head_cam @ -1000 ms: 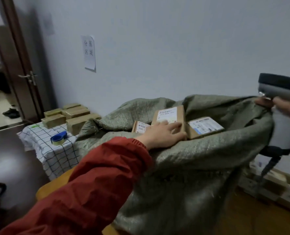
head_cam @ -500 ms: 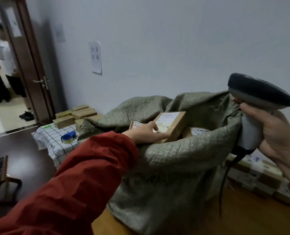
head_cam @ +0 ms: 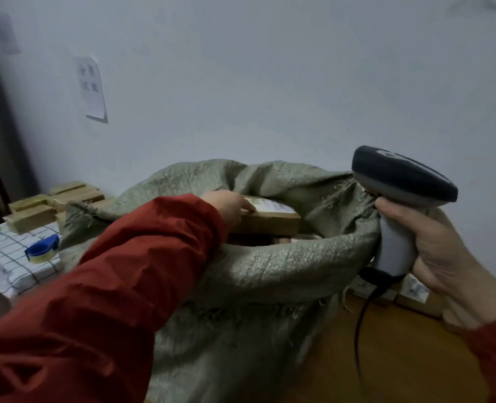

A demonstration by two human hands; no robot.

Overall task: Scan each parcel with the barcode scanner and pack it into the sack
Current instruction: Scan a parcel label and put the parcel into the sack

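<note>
Left hand (head_cam: pixel 229 206), grip closed on the parcel (head_cam: pixel 270 221), should lower it flat into the sack (head_cam: pixel 270 266); right hand (head_cam: pixel 435 251), three o'clock, clenches the scanner (head_cam: pixel 400 175).

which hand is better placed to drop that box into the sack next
Left, probably. The left hand holds the parcel right in the mouth of the sack, while the right hand is outside the rim, gripping the barcode scanner.

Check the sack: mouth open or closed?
Open: the sack gapes wide at the rim; the left hand holds a parcel inside.
</note>
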